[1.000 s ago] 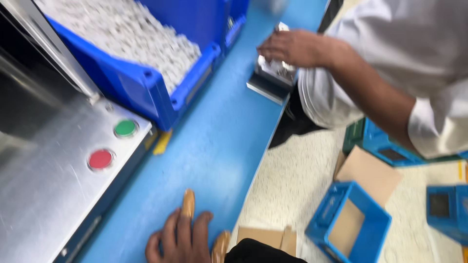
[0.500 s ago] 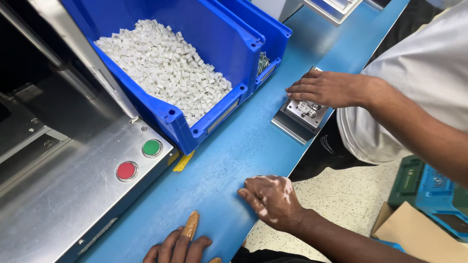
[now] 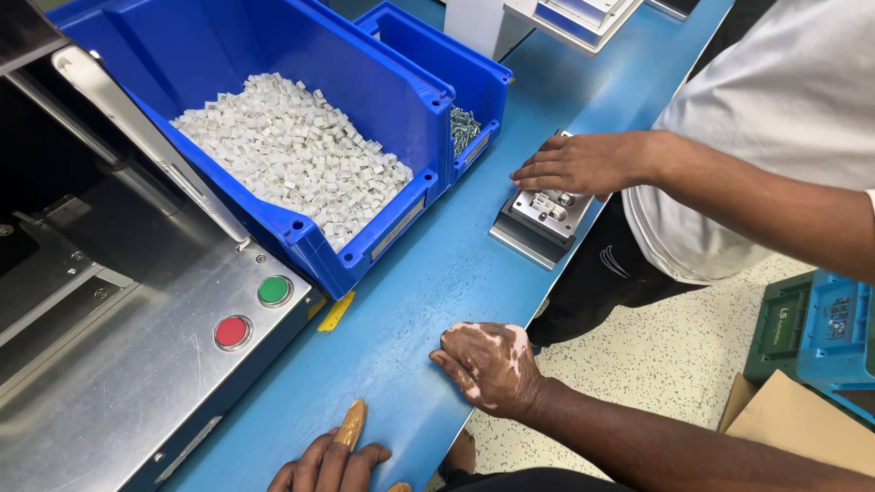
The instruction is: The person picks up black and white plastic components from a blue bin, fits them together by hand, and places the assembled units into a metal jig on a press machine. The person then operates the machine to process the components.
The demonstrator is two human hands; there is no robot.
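Your right hand (image 3: 490, 366) now resting flat, empty, on desk (image 3: 437, 273); left hand (image 3: 330, 460) flat too; bin parts (image 3: 292, 155) untouched.

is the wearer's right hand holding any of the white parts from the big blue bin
No, the right hand rests curled on the blue table, apart from the white parts in the big blue bin.

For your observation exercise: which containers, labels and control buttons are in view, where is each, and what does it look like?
Large blue bin: back left, holds small white pieces.
Smaller blue bin: right behind it, holds metal parts.
Label strip: pale rectangle on the large bin's front.
Green button, red button: round, on the steel panel.
Green crate: floor, right.
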